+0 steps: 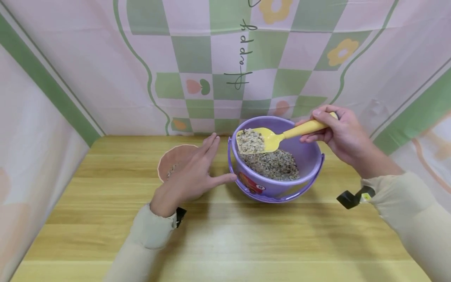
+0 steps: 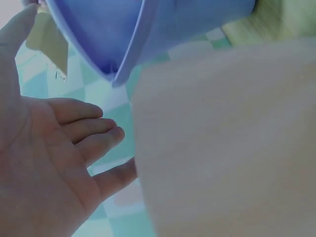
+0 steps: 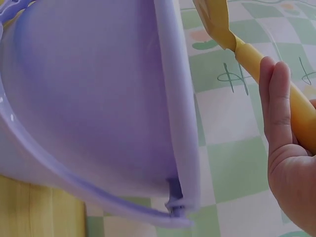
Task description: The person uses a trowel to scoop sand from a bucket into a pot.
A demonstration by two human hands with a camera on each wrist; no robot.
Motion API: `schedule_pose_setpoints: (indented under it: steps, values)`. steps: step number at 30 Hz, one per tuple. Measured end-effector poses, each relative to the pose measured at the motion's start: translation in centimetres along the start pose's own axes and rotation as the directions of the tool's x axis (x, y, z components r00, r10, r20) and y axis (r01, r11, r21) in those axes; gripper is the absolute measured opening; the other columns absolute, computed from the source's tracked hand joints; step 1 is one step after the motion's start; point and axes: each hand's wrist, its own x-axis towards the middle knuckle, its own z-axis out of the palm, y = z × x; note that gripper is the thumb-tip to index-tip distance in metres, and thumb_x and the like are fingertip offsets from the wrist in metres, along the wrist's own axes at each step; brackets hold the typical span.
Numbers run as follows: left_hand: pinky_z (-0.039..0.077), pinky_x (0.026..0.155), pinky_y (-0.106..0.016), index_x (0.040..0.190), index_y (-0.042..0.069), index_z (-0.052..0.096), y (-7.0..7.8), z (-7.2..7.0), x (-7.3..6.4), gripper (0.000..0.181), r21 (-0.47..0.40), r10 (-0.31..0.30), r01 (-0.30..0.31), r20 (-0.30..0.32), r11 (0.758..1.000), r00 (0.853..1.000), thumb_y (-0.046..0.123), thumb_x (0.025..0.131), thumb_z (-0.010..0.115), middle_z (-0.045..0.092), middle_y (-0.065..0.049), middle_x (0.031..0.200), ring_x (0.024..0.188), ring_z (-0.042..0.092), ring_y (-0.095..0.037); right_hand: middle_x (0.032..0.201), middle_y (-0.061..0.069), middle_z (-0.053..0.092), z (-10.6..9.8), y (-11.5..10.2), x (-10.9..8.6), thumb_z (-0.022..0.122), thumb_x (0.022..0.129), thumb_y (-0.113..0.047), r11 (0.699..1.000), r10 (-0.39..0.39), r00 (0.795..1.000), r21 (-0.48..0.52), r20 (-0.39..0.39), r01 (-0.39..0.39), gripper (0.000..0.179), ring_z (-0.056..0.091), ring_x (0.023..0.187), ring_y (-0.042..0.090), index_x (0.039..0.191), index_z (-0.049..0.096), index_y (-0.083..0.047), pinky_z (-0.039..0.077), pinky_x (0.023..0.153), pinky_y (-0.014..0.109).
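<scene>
My right hand (image 1: 349, 135) grips the handle of a yellow toy shovel (image 1: 306, 128) over a purple bucket (image 1: 305, 156). Pale gravel (image 1: 251, 141) heaps in the shovel's scoop, which is above the bucket's left side. Darker gravel (image 1: 276, 166) covers the bottom of the bucket. My left hand (image 1: 192, 172) has its fingers extended, reaching over the right side of a pinkish bowl (image 1: 168, 158), with the thumb pointing at the bucket. Some grains show inside the bowl, the rest hidden by the hand. In the left wrist view the bowl's outer wall (image 2: 227, 148) looms large beside the fingers.
Both containers stand on a wood-grain table (image 1: 225, 243). The bucket's handle (image 1: 282, 199) hangs down along its near side. Behind the table is a green-and-white checked cloth (image 1: 193, 55) with printed flowers, and more cloth lines both sides.
</scene>
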Motion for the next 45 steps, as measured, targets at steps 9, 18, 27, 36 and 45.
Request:
schedule_pose_setpoints:
  steps: [9, 18, 27, 36, 45]
  values:
    - [0.020, 0.120, -0.046, 0.159, 0.005, 0.013, -2.1, -1.1, -1.7, 0.109, 0.085, -0.008, 0.013, -0.060, 0.996, 0.998, 0.077, 0.087, 0.051, 0.007, -0.010, 0.166, 0.151, 0.015, -0.026, 0.097, 0.029, 0.071, 1.1, 0.4, 0.7, 0.045, 0.104, 0.001, 1.000, 0.017, 1.000, -0.026, 0.016, -0.016, 0.018, 0.073, 0.072, 0.036, 0.095, 0.058, 0.011, 0.059, 0.066, 0.037]
    - [0.018, 0.119, -0.053, 0.158, 0.003, 0.020, -3.8, -0.9, -3.0, 0.111, 0.137, -0.005, 0.023, -0.136, 0.990, 0.991, 0.079, 0.083, 0.054, 0.014, -0.014, 0.165, 0.150, 0.020, -0.033, 0.094, 0.027, 0.072, 2.1, 1.3, 1.3, 0.048, 0.104, -0.001, 0.998, 0.041, 0.999, -0.051, 0.009, -0.041, 0.020, 0.073, 0.069, 0.036, 0.091, 0.058, 0.010, 0.059, 0.065, 0.038]
    - [0.014, 0.118, -0.059, 0.158, 0.007, 0.025, -5.6, -1.2, -3.9, 0.107, 0.134, -0.070, 0.091, -0.154, 0.987, 0.986, 0.078, 0.084, 0.054, 0.016, -0.015, 0.165, 0.151, 0.015, -0.033, 0.094, 0.027, 0.072, 3.1, 1.9, 2.0, 0.050, 0.104, -0.004, 0.997, 0.052, 0.999, -0.064, 0.012, -0.051, 0.022, 0.073, 0.069, 0.035, 0.089, 0.058, 0.010, 0.059, 0.065, 0.038]
    - [0.011, 0.113, -0.071, 0.159, 0.019, 0.028, -7.2, -1.3, -4.6, 0.100, 0.122, -0.118, 0.137, -0.151, 0.983, 0.981, 0.076, 0.083, 0.059, 0.015, -0.018, 0.164, 0.151, 0.010, -0.038, 0.095, 0.026, 0.072, 4.1, 2.1, 2.5, 0.051, 0.104, -0.005, 0.994, 0.061, 0.998, -0.092, 0.012, -0.060, 0.019, 0.073, 0.069, 0.035, 0.095, 0.057, 0.011, 0.059, 0.065, 0.037]
    - [0.013, 0.115, -0.067, 0.161, 0.010, 0.013, -8.5, -0.8, -5.2, 0.121, 0.097, -0.181, 0.189, -0.087, 0.977, 0.980, 0.082, 0.075, 0.061, 0.003, -0.022, 0.164, 0.151, 0.005, -0.039, 0.096, 0.026, 0.072, 5.4, 2.6, 3.0, 0.053, 0.103, -0.006, 0.992, 0.073, 0.997, -0.100, 0.012, -0.072, 0.019, 0.073, 0.071, 0.035, 0.094, 0.056, 0.010, 0.059, 0.067, 0.037]
